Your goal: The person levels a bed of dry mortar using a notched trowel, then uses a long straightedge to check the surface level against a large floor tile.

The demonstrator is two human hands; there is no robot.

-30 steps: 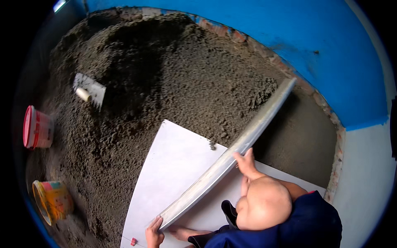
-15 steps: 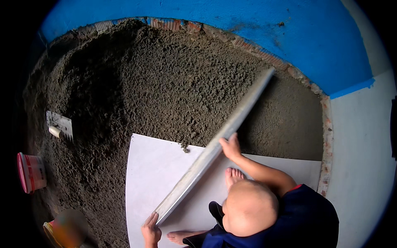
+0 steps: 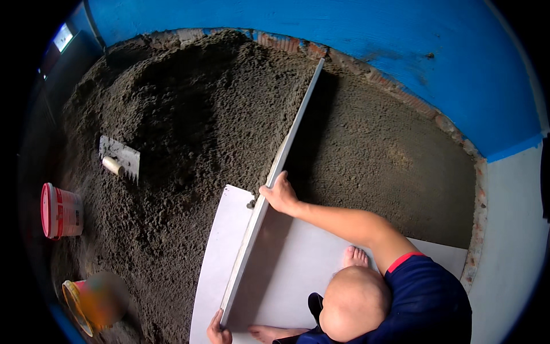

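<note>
A long pale metal screed bar (image 3: 247, 252) runs slantwise from the lower middle up toward the far wall. Its near end is gripped by my left hand (image 3: 218, 329), fingers wrapped on the edge. Around its middle my right hand (image 3: 279, 194) is closed, thumb on top. Along the bar's left side, loose grey mortar (image 3: 240, 109) is banked up against it. To the right lies a flatter, smoother stretch of mortar (image 3: 395, 155). Beneath the near half of the bar is a white sheet (image 3: 292, 258), with a small clump of mortar at its upper edge.
A notched trowel (image 3: 129, 157) with a pale handle rests on the mortar at left. Farther left stand a white bucket with a red lid (image 3: 63, 212) and a yellow-rimmed bucket (image 3: 74, 304). A blue wall (image 3: 366, 40) with bare brick along its base curves behind. My bare knee and feet are over the sheet.
The bar has swung left at its far end, pulling mortar along and exposing a wider levelled area to its right. Both hands keep their hold. The view has shifted too.
</note>
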